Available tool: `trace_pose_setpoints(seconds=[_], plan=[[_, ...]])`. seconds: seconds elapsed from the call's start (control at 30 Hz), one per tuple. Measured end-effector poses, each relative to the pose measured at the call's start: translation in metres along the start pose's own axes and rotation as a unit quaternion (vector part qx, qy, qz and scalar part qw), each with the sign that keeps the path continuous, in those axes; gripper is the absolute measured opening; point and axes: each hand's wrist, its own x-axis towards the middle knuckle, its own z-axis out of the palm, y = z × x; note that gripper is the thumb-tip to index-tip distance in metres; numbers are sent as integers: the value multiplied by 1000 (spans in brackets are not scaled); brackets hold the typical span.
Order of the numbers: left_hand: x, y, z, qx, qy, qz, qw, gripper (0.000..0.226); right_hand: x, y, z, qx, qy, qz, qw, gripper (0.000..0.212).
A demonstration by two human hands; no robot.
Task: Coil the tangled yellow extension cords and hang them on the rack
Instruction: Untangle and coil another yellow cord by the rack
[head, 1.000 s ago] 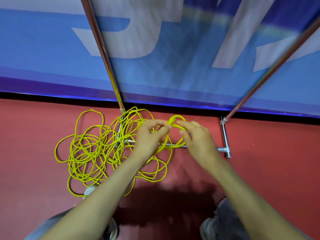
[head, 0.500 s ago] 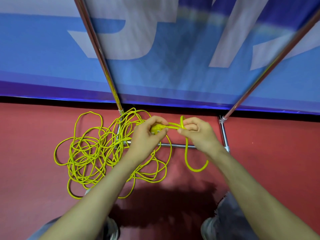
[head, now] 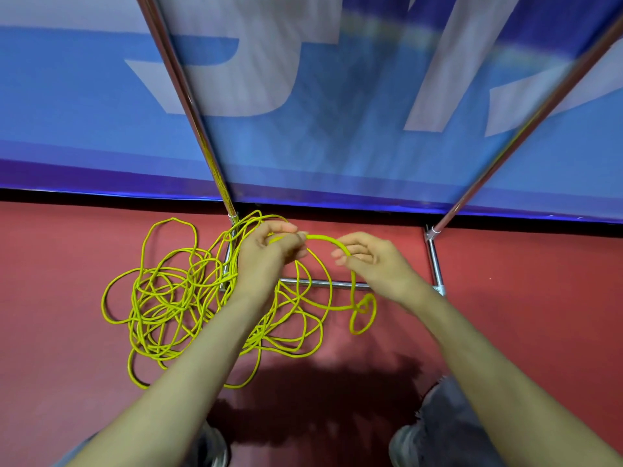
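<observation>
Tangled yellow cord across rack base

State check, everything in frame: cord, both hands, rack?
Cord: mostly a tangled pile on the floor, uncoiled; one strand lifted between the hands, with a small loop lying below the right hand.
Left hand: fingers curled, holds the strand.
Right hand: fingers curled, pinches the same strand.
Rack: standing, the pile lies over its base bar; top out of view.
</observation>
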Motion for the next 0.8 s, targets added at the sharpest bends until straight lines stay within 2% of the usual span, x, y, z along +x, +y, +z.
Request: trace_pose_setpoints(seconds=[0.07, 0.13, 0.17, 0.2, 0.23, 0.27, 0.33, 0.4, 0.43, 0.47, 0.53, 0.6, 0.63, 0.7, 0.73, 0.8], plan=[[-3, 0, 1, -53, -41, 0, 998, 13, 1, 1, 0, 11, 48, 7, 999, 25], [0, -3, 2, -136, -74, -49, 987, 30, 1, -4, 0, 109, 96, 26, 989, 18], [3, -5, 2, -130, -72, -73, 986, 37, 2, -6, -2, 169, 115, 33, 978, 15], [6, -10, 1, -73, -70, -79, 992, 38, 3, -8, -5, 221, 130, 41, 966, 14], [10, -17, -1, 36, -79, -70, 994, 36, 4, -9, -9, 261, 139, 51, 954, 15], [12, -29, -5, 151, -107, -71, 980, 34, 5, -10, -13, 290, 145, 62, 944, 15], [7, -53, -12, 315, -191, -148, 918, 33, 6, -9, -18, 325, 150, 82, 930, 17], [4, -82, -24, 416, -251, -204, 850, 30, 5, -9, -20, 350, 153, 93, 919, 17], [2, -89, -26, 459, -262, -206, 824, 22, 5, -9, -20, 362, 157, 94, 914, 16], [-1, -84, -24, 463, -260, -224, 817, 17, 5, -9, -21, 373, 163, 93, 909, 15], [-4, -71, -18, 403, -240, -290, 834, 35, 5, -10, -25, 396, 183, 87, 896, 12], [-1, -58, -14, 318, -213, -336, 860, 39, 5, -10, -32, 399, 217, 72, 888, 14], [1, -55, -13, 252, -182, -326, 893, 34, 5, -9, -35, 384, 235, 64, 891, 14], [6, -51, -12, 162, -124, -267, 942, 8, 6, -7, -43, 323, 260, 53, 909, 13], [7, -50, -12, 140, -109, -224, 958, 11, 6, -6, -45, 287, 265, 51, 919, 14], [11, -48, -10, 98, -90, -138, 981, 33, 8, -4, -47, 227, 265, 52, 936, 17]])
